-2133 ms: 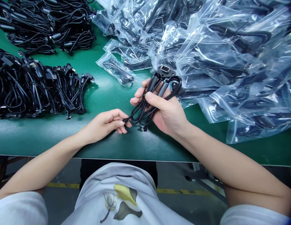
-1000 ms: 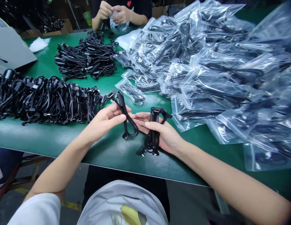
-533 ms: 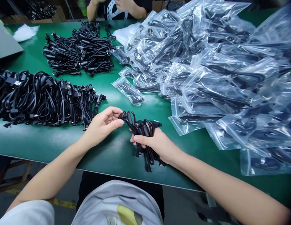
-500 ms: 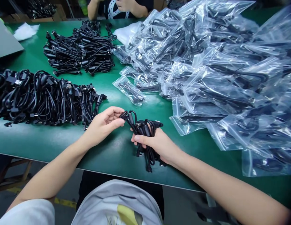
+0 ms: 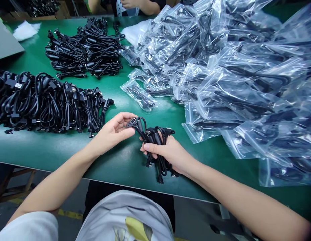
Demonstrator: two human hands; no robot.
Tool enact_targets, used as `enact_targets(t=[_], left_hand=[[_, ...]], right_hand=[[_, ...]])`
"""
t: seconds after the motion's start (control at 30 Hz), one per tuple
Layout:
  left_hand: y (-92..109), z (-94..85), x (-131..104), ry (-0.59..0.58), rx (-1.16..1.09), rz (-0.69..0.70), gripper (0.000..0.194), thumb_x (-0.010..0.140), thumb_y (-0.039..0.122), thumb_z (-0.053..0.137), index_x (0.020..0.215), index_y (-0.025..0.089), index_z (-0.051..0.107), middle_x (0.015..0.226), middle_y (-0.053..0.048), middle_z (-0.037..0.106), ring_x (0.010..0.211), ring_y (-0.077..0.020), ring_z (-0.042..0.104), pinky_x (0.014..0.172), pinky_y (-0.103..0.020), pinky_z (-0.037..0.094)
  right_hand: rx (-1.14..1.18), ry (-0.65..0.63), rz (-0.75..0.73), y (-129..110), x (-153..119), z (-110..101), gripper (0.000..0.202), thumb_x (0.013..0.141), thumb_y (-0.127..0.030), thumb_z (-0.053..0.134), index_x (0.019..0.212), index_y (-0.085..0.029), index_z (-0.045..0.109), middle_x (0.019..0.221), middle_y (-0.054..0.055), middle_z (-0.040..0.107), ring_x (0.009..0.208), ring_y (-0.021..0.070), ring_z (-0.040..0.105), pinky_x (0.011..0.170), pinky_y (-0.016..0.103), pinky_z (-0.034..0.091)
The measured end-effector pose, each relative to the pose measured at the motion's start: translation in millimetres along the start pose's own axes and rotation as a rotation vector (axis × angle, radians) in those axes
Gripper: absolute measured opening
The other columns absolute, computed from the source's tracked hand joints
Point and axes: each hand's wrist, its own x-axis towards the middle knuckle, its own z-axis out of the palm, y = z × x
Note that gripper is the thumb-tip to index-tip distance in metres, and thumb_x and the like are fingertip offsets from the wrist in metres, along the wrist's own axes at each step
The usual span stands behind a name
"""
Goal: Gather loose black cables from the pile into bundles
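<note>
A bundle of black cables (image 5: 155, 139) is gripped in my right hand (image 5: 168, 152), thumb across the top and fingers curled round underneath. Loops and plugs stick out below and to the left of the grip. At the bundle's left end, my left hand (image 5: 117, 129) holds a cable connector (image 5: 132, 122) between thumb and fingers. The connector's open socket face is turned upward. Just beyond the hands lies a small clear bag with a cable inside (image 5: 139, 94).
Coiled black cables (image 5: 45, 102) form a long row at left. Another cable pile (image 5: 85, 50) lies farther back. Many bagged cables (image 5: 220, 87) are heaped on the right of the green table (image 5: 105, 170). Across it sits another person (image 5: 131, 6).
My left hand has turned the connector slightly, so its socket face shows more. My right hand stays almost still on the bundle. The view has shifted a little.
</note>
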Motion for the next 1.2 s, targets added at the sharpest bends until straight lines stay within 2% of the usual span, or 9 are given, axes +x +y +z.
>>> enact_targets(t=[0.1, 0.23, 0.47, 0.57, 0.7, 0.8, 0.9, 1.1, 1.2], left_hand=[[0.5, 6.6, 0.6, 0.049, 0.038, 0.016, 0.039, 0.072, 0.034, 0.081, 0.099, 0.019, 0.058, 0.098, -0.002, 0.064, 0.09, -0.0153, 0.061, 0.083, -0.026, 0.049], [0.9, 11.7, 0.9, 0.101, 0.109, -0.021, 0.03, 0.075, 0.038, 0.077, 0.086, 0.018, 0.057, 0.084, 0.0, 0.061, 0.081, -0.0147, 0.057, 0.077, -0.027, 0.047], [-5.9, 7.1, 0.5, 0.016, -0.062, 0.003, 0.019, 0.077, 0.032, 0.078, 0.088, 0.018, 0.071, 0.098, -0.003, 0.067, 0.097, -0.0174, 0.06, 0.091, -0.028, 0.044], [-7.5, 6.1, 0.1, -0.036, -0.141, -0.053, 0.021, 0.081, 0.034, 0.076, 0.095, 0.019, 0.073, 0.1, -0.003, 0.067, 0.096, -0.0176, 0.06, 0.092, -0.029, 0.044], [-7.5, 8.7, 0.0, 0.032, -0.115, -0.058, 0.032, 0.078, 0.036, 0.079, 0.105, 0.02, 0.07, 0.101, -0.003, 0.067, 0.093, -0.0167, 0.059, 0.089, -0.028, 0.044], [-7.5, 10.9, 1.3, 0.091, -0.16, -0.049, 0.033, 0.072, 0.033, 0.084, 0.096, 0.019, 0.066, 0.086, 0.0, 0.065, 0.083, -0.0139, 0.058, 0.081, -0.026, 0.045], [-7.3, 11.1, 2.8, 0.096, -0.214, -0.073, 0.033, 0.07, 0.03, 0.086, 0.091, 0.018, 0.064, 0.08, 0.001, 0.066, 0.078, -0.0121, 0.059, 0.079, -0.025, 0.045], [-7.4, 11.5, 1.7, 0.046, -0.272, -0.065, 0.036, 0.079, 0.034, 0.079, 0.106, 0.017, 0.061, 0.106, -0.005, 0.071, 0.096, -0.0147, 0.065, 0.092, -0.03, 0.049], [-8.9, 14.0, -0.9, 0.035, -0.234, -0.103, 0.046, 0.077, 0.037, 0.081, 0.113, 0.019, 0.058, 0.112, -0.007, 0.068, 0.101, -0.0173, 0.065, 0.091, -0.033, 0.052]], right_hand=[[-0.086, -0.022, 0.003, 2.3, -0.6, 1.5, 0.025, 0.073, -0.036, 0.08, 0.079, -0.014, 0.07, 0.073, 0.002, 0.071, 0.054, 0.0093, 0.05, 0.055, 0.025, 0.041], [-0.133, -0.027, 0.005, 3.2, -1.1, 3.0, 0.024, 0.074, -0.036, 0.078, 0.077, -0.015, 0.07, 0.071, 0.002, 0.07, 0.054, 0.0099, 0.05, 0.055, 0.025, 0.041], [-0.214, -0.017, -0.007, 0.5, -0.4, 4.0, 0.017, 0.076, -0.032, 0.074, 0.075, -0.015, 0.071, 0.055, -0.004, 0.059, 0.05, 0.0098, 0.049, 0.054, 0.025, 0.039], [-0.212, -0.021, -0.007, 1.1, -0.5, 3.8, 0.017, 0.076, -0.032, 0.075, 0.076, -0.015, 0.071, 0.058, -0.003, 0.061, 0.05, 0.0096, 0.05, 0.056, 0.025, 0.042], [-0.189, -0.042, -0.004, 2.5, -0.5, 3.2, 0.021, 0.075, -0.035, 0.077, 0.075, -0.015, 0.071, 0.059, -0.002, 0.063, 0.05, 0.01, 0.051, 0.055, 0.025, 0.043], [-0.167, -0.056, 0.015, 2.9, -0.1, 2.4, 0.023, 0.074, -0.036, 0.078, 0.073, -0.015, 0.071, 0.055, -0.002, 0.062, 0.05, 0.0111, 0.052, 0.054, 0.025, 0.043], [-0.115, -0.07, 0.039, 3.6, 0.3, 1.4, 0.025, 0.072, -0.038, 0.08, 0.075, -0.014, 0.073, 0.063, 0.001, 0.068, 0.05, 0.0098, 0.052, 0.053, 0.025, 0.043], [0.068, -0.056, 0.039, 0.8, 0.4, 2.1, 0.026, 0.069, -0.034, 0.084, 0.08, -0.013, 0.073, 0.074, 0.004, 0.074, 0.053, 0.0091, 0.056, 0.053, 0.022, 0.046], [0.25, 0.024, -0.031, -7.4, 0.3, -1.4, 0.026, 0.069, -0.032, 0.085, 0.086, -0.015, 0.074, 0.08, 0.004, 0.075, 0.063, 0.0114, 0.064, 0.057, 0.021, 0.052]])
